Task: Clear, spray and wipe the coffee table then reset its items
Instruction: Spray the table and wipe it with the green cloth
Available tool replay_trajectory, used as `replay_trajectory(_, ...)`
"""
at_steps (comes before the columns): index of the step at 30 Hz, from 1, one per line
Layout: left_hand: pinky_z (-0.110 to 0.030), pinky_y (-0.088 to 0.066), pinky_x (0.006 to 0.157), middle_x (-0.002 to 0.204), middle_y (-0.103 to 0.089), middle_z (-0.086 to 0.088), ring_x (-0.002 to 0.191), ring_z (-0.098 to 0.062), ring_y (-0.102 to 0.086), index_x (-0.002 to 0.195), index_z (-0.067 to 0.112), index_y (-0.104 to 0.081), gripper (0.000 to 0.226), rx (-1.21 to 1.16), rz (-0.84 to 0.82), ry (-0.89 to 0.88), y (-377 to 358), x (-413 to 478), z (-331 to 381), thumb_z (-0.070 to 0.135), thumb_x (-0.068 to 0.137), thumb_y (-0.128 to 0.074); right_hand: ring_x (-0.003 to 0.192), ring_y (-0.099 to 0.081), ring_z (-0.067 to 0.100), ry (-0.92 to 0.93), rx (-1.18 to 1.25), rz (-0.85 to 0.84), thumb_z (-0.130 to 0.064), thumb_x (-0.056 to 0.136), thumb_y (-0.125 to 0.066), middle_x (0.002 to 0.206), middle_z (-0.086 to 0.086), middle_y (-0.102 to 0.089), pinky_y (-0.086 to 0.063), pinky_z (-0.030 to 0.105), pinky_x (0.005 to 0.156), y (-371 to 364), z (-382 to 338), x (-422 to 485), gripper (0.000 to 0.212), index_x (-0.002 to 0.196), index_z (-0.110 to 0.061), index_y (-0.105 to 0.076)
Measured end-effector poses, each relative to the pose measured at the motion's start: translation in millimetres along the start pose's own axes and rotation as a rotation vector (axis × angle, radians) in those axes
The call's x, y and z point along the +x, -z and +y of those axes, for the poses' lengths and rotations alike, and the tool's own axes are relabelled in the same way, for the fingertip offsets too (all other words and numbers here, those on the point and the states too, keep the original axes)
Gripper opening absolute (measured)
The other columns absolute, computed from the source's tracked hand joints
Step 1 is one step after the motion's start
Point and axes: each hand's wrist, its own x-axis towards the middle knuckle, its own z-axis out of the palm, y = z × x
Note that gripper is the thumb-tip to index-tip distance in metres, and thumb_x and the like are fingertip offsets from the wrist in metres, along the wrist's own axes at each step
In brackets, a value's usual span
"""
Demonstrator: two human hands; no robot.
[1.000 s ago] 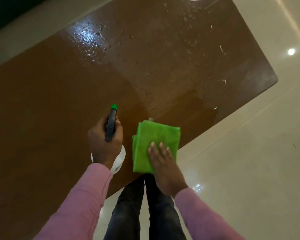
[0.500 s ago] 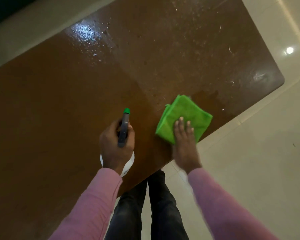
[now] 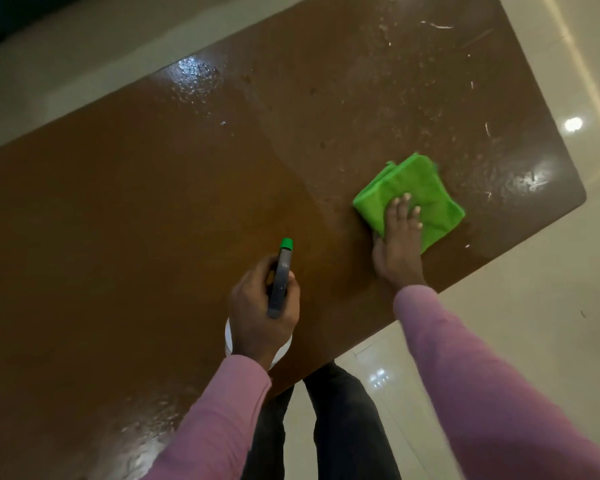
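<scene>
Your coffee table (image 3: 118, 237) is cleared and wet with spray. Your flat right hand (image 3: 399, 244) presses the green cloth (image 3: 423, 181) at two o'clock, mid-wipe; your left hand (image 3: 253, 306) grips the spray bottle (image 3: 280, 278). Resetting items is not yet done.

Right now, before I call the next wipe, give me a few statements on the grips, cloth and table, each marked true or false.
1. The right grip presses flat on the green cloth. True.
2. The left grip is empty. False: it holds the spray bottle.
3. The green cloth lies on the floor. False: it lies on the coffee table, near its right end.
4. A wet patch glistens on the coffee table's far side. True.
5. The spray bottle's nozzle tip is red. False: it is green.
</scene>
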Motion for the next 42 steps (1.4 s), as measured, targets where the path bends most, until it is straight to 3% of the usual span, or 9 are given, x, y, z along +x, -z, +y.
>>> replay_trajectory(2, -0.044, -0.053, 0.054, 0.074, -0.064, -0.001, 0.062, -0.02, -0.06, 0.097, 0.016, -0.066, 0.027, -0.029, 0.048, 0.025, 4.6, 4.7, 2.7, 0.037, 0.084, -0.054, 0.145, 0.01, 0.038, 0.185, -0.009, -0.071, -0.011, 0.087, -0.045, 0.16, 0.011, 0.004, 0.004, 0.045, 0.119, -29.6, -36.7, -49.4, 0.075, 0.153, -0.007, -0.008)
replay_trajectory(6, -0.041, -0.049, 0.055, 0.073, -0.062, -0.003, 0.064, -0.022, -0.06, 0.094, 0.014, -0.064, 0.017, 0.003, 0.107, -0.014, 14.9, 31.4, 15.5, 0.027, 0.086, -0.056, 0.148, 0.005, 0.028, 0.572, -0.095, -0.246, -0.019, 0.088, -0.043, 0.159, -0.001, 0.002, 0.006, 0.039, 0.12, -38.1, -30.9, -79.9, 0.074, 0.153, -0.018, -0.006)
replay_trajectory(10, -0.021, -0.042, 0.052, 0.067, -0.058, 0.002, 0.058, -0.016, -0.056, 0.091, 0.013, -0.062, 0.017, 0.047, 0.175, -0.019, 19.8, 66.3, 21.3, 0.028, 0.088, -0.056, 0.147, -0.005, 0.037, 0.304, -0.15, -0.107, -0.016, 0.084, -0.031, 0.16, 0.014, -0.007, -0.012, 0.052, 0.118, 7.7, 31.6, 7.6, 0.071, 0.152, -0.007, -0.013)
replay_trajectory(14, -0.006, -0.039, 0.055, 0.068, -0.057, 0.014, 0.058, -0.01, -0.056, 0.094, 0.012, -0.065, 0.021, 0.046, 0.246, 0.018, 15.7, 80.3, 22.1, 0.031, 0.088, -0.058, 0.145, -0.001, 0.044, -0.007, -0.055, -0.006, -0.016, 0.091, -0.041, 0.16, 0.018, -0.002, -0.006, 0.052, 0.118, 19.3, 7.7, 58.7, 0.069, 0.152, -0.001, -0.012)
replay_trajectory(22, -0.028, -0.043, 0.054, 0.071, -0.062, 0.004, 0.062, -0.015, -0.058, 0.095, 0.016, -0.065, 0.02, 0.091, 0.241, 0.051, 8.7, 84.6, 26.7, 0.03, 0.084, -0.056, 0.148, 0.001, 0.029, 0.584, -0.15, -0.232, -0.015, 0.082, -0.031, 0.161, 0.003, -0.005, -0.01, 0.047, 0.12, -25.7, -62.1, -30.5, 0.074, 0.153, -0.014, -0.012)
replay_trajectory(25, -0.038, -0.054, 0.058, 0.075, -0.065, -0.001, 0.067, -0.02, -0.062, 0.095, 0.021, -0.064, 0.011, 0.075, 0.267, 0.092, 12.6, 96.9, 32.2, 0.026, 0.087, -0.059, 0.147, -0.011, 0.034, 0.429, -0.181, -0.139, -0.011, 0.079, -0.037, 0.159, 0.011, -0.015, -0.018, 0.052, 0.117, 3.8, -24.9, 33.3, 0.075, 0.151, -0.008, -0.02)
replay_trajectory(31, -0.035, -0.053, 0.055, 0.068, -0.058, 0.011, 0.061, -0.016, -0.056, 0.088, 0.025, -0.06, 0.001, 0.111, 0.352, 0.092, 8.8, 123.7, 45.3, 0.026, 0.089, -0.059, 0.146, 0.0, 0.041, 0.083, -0.104, -0.011, -0.012, 0.09, -0.045, 0.161, 0.015, -0.002, -0.005, 0.05, 0.119, 41.5, -29.5, 128.5, 0.072, 0.152, -0.003, -0.011)
replay_trajectory(38, -0.021, -0.039, 0.054, 0.07, -0.06, 0.002, 0.058, -0.012, -0.055, 0.093, 0.013, -0.066, 0.019, 0.184, 0.375, 0.089, 3.2, 125.4, 38.8, 0.029, 0.084, -0.058, 0.146, 0.014, 0.027, 0.666, -0.128, -0.295, -0.018, 0.088, -0.031, 0.161, 0.001, 0.006, 0.005, 0.044, 0.12, -11.7, -117.7, 25.2, 0.072, 0.154, -0.016, -0.003)
replay_trajectory(42, -0.033, -0.046, 0.054, 0.072, -0.063, -0.002, 0.061, -0.021, -0.059, 0.094, 0.015, -0.066, 0.019, 0.123, 0.38, 0.146, 5.5, 128.5, 37.8, 0.031, 0.087, -0.058, 0.148, -0.006, 0.03, 0.533, -0.156, -0.134, -0.011, 0.082, -0.043, 0.161, 0.007, -0.01, -0.001, 0.041, 0.12, 11.9, -78.3, 89.4, 0.076, 0.153, -0.011, -0.017)
